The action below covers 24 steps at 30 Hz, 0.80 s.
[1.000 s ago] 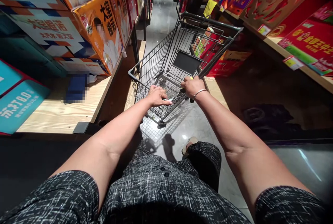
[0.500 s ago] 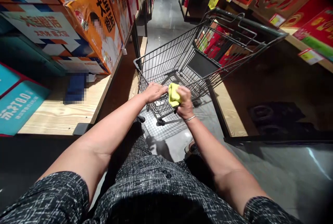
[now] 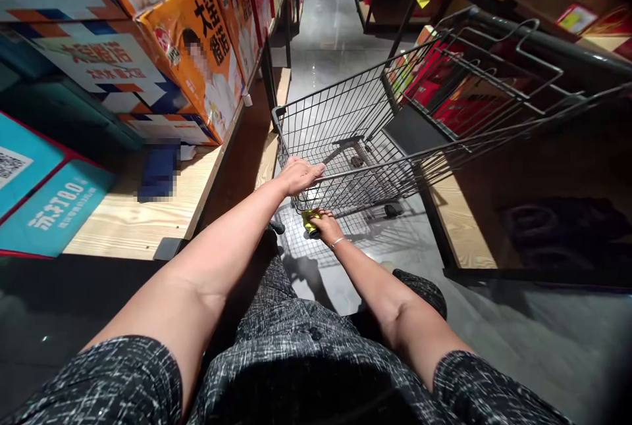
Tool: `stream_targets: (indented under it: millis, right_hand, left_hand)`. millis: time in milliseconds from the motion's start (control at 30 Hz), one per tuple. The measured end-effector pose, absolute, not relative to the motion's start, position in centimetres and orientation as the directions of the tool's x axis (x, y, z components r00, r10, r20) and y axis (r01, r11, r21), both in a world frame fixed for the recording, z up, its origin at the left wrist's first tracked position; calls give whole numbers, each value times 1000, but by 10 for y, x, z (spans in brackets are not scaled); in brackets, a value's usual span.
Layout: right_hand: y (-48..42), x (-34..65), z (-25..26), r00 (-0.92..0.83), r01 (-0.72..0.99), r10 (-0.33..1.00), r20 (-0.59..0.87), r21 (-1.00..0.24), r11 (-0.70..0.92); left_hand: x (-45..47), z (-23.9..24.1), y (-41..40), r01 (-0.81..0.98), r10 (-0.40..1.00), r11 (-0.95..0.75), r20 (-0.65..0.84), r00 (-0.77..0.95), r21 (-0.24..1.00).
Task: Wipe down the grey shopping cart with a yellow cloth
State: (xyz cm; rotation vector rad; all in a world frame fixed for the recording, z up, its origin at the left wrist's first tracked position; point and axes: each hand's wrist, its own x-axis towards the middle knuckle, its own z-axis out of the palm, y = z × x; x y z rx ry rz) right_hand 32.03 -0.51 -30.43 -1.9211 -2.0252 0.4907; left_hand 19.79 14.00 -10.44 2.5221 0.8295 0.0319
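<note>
A black wire shopping cart (image 3: 340, 96) stands in front of me, its near basket end toward my body and its handle at the right. My left hand (image 3: 299, 176) is closed over the top rim at the near end of the basket. Lower down, my right hand (image 3: 326, 226) grips a yellow cloth (image 3: 311, 222) by the wires below the rim. Some of the cloth is dark on its underside. Whether the cloth presses against the wires I cannot tell.
Orange boxes (image 3: 197, 50) are stacked on a wooden shelf at the left, near a turquoise box (image 3: 59, 208) and a dark blue item (image 3: 158, 168). A wooden shelf (image 3: 464, 221) borders the right side. The grey aisle floor (image 3: 326, 50) runs ahead.
My left hand has come down onto the cart's rim. My right hand has lowered with the yellow cloth to beneath the rim. The cart looks larger and farther right as the view shifts.
</note>
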Motion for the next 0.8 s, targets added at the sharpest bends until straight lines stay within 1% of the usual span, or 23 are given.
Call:
stream_targets:
  millis: [100,167,233,300,367,400,467,500,533,600,667,700,733,800]
  right_hand:
    - [-6,335,-278,-20,896,993,116,-438,70]
    - [-7,351,-252,31,896,966,256,-435,87]
    - [-6,369,-223,109,895,887,448,-433,109]
    - [-1,384,-198,167,897,776,609,-421,138]
    - [5,392,-187,173,902,692,700,-395,175]
    - [7,393,-189,159,905,675,721,-380,193]
    - [9,387,-205,116,907,702,703,-363,214]
    - [8,382,-219,93,906,746,659,-367,212]
    - [6,375,-236,73,904,805,589,-380,196]
    - [0,362,-270,55,901,921,386,-417,121]
    - [-6,352,-298,52,897,982,184,-440,35]
    - [-7,349,-309,50,896,992,114,-445,6]
    - [-8,347,-317,46,894,997,69,-448,-10]
    - [-7,347,-324,32,892,999,40,-452,-11]
  left_hand:
    - [197,-102,141,554,574,-688,-115,811,468]
    - [196,-101,141,541,569,-687,-104,816,486]
    - [195,-101,141,532,567,-676,-100,817,510]
    - [194,-102,142,525,572,-657,-96,815,540]
    - [194,-103,142,520,577,-643,-91,812,563]
    - [194,-104,142,521,579,-640,-91,810,565]
    - [195,-105,142,534,584,-645,-98,806,547]
    - [195,-105,141,542,584,-651,-105,805,531]
    - [196,-106,141,548,582,-660,-113,806,514]
    - [197,-107,141,560,579,-673,-126,805,483]
    - [198,-108,141,561,577,-683,-125,807,467]
    - [199,-108,141,556,574,-689,-118,810,465]
    - [199,-108,141,549,570,-695,-110,814,465]
    - [198,-109,142,537,562,-706,-97,821,462]
